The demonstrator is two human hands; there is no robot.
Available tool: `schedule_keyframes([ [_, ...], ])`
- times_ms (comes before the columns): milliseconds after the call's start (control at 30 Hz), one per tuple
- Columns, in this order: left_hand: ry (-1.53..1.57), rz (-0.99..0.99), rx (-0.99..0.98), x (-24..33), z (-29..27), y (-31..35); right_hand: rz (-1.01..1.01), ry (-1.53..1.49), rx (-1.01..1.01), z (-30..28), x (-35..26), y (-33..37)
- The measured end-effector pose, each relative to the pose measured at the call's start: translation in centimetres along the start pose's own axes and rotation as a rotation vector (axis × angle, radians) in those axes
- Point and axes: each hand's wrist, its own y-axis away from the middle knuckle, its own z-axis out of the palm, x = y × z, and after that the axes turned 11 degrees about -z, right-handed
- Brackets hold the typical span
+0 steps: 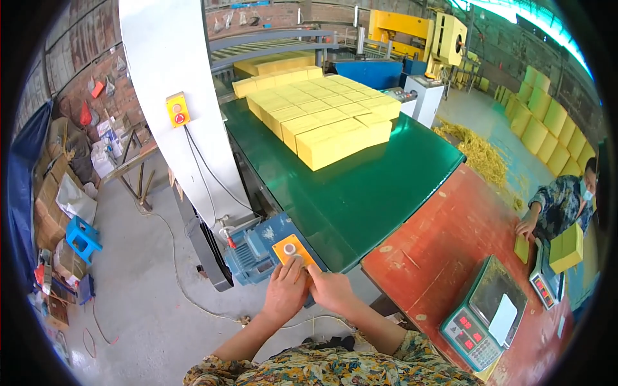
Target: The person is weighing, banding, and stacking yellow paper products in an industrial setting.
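A small yellow button box point(284, 243) with a round light button sits on top of a blue electric motor point(259, 249), beside the green conveyor belt point(335, 199). My left hand point(287, 291) is closed, its bent fingers pressed together at the lower part of the box. From the other side my right hand point(330, 291) meets the same part, also closed, with thumb and fingers close to the left fingertips. Between them the hands hide the lower part of the box. Yellow paper blocks point(341, 138) stand in tight rows farther up the belt.
A grey machine column point(161, 58) with a red stop button rises at left. On the red table point(412, 257) at right stands a digital scale point(476, 325). A masked person point(557, 199) works by a second scale. A blue stool point(82, 239) is at far left.
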Motion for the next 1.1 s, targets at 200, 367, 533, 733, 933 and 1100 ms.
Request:
schedule_keyframes([
  [200, -0.019, -0.028, 0.016, -0.1, 0.7, 0.4, -0.027, 0.036, 0.019, 0.8, -0.2, 0.2],
  [367, -0.005, -0.057, 0.047, 0.9, 0.7, 0.5, 0.063, 0.050, -0.044, 1.6, 0.2, 0.5],
  [533, -0.037, -0.038, 0.032, 0.7, -0.3, 0.5, 0.113, 0.053, -0.047, 1.7, -1.0, 0.6],
  [733, 0.005, 0.088, 0.010, -1.2, 0.7, 1.0, 0.202, 0.080, -0.035, 1.8, -2.8, 1.1],
  [933, 0.026, 0.241, -0.017, -3.3, 1.0, 0.3, 0.314, 0.187, 0.061, 3.3, -4.2, 0.6],
  [1100, 0.070, 0.379, 0.014, -4.2, 0.6, -0.8, 0.476, 0.251, 0.054, 2.8, -6.2, -0.6],
])
